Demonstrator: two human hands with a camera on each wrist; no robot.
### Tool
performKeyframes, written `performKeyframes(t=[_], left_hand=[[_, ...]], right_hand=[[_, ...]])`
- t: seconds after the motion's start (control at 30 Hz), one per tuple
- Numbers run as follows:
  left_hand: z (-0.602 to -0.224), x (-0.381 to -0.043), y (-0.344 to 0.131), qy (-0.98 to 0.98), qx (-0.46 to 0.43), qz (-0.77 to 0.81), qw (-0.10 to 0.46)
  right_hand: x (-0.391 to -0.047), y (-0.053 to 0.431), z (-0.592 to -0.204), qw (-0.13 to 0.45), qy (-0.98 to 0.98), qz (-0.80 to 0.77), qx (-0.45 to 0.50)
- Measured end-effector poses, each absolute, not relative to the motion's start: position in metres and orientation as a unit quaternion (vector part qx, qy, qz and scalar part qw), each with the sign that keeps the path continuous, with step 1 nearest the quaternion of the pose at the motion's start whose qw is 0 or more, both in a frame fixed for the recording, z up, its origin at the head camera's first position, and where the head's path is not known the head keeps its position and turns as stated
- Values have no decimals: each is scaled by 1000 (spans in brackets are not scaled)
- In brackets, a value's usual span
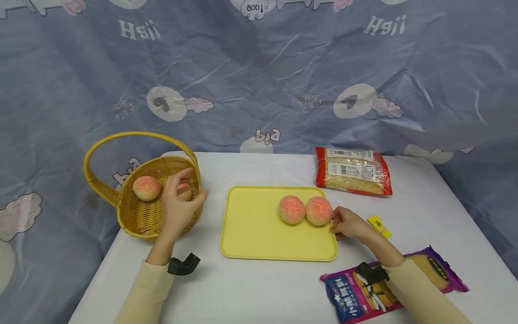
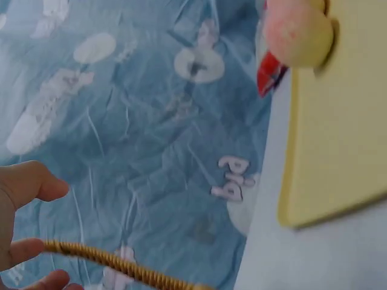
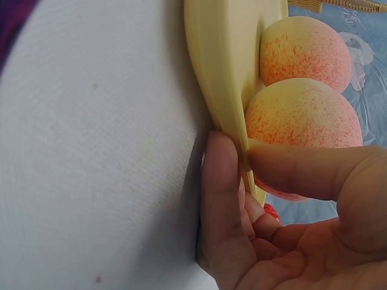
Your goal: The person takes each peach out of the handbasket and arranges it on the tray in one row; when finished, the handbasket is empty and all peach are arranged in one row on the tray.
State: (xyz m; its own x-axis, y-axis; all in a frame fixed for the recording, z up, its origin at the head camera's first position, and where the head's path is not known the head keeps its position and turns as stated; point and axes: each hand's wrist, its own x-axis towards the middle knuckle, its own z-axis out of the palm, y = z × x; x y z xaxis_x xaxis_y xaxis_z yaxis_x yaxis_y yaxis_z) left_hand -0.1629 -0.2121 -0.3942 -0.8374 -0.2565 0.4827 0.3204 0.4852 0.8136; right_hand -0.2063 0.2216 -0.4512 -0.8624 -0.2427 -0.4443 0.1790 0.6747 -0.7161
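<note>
My right hand [image 1: 351, 224] pinches the right rim of a yellow tray [image 1: 251, 234], thumb above and fingers under the edge, as the right wrist view shows. Two round pink-and-yellow peaches sit side by side on the tray: the nearer-to-hand peach [image 1: 319, 211] and its neighbour peach [image 1: 292, 209]. My left hand [image 1: 177, 209] is over a woven basket [image 1: 139, 225], thumb and fingers spread apart, holding nothing. Inside the basket lie one peach [image 1: 147, 188] at the left and another peach [image 1: 185, 192], partly hidden behind the left hand.
A red-edged clear bag of grain-like food [image 1: 354, 172] lies behind the tray on the right. Beside my right wrist is a small yellow packet [image 1: 379, 226]. A purple pasta bag [image 1: 352, 297] lies under the right forearm. The basket's tall handle [image 1: 137, 133] arches upward; a patterned cloth [image 1: 259, 81] hangs behind.
</note>
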Motion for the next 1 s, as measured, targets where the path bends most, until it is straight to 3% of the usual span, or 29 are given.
performKeyframes(t=[0.17,0.4,0.77,1.0], left_hand=[[-401,-181,-254,-829,52,-477,289],[-423,-196,-291,-872,115,-452,148],[-440,-209,-314,-887,114,-448,-2],[-440,-208,-313,-899,122,-420,-12]], right_hand=[[-205,225,-450,262,878,-400,-18],[-206,225,-450,263,879,-399,-14],[-205,223,-450,257,879,-402,-16],[-205,222,-450,262,877,-403,-14]])
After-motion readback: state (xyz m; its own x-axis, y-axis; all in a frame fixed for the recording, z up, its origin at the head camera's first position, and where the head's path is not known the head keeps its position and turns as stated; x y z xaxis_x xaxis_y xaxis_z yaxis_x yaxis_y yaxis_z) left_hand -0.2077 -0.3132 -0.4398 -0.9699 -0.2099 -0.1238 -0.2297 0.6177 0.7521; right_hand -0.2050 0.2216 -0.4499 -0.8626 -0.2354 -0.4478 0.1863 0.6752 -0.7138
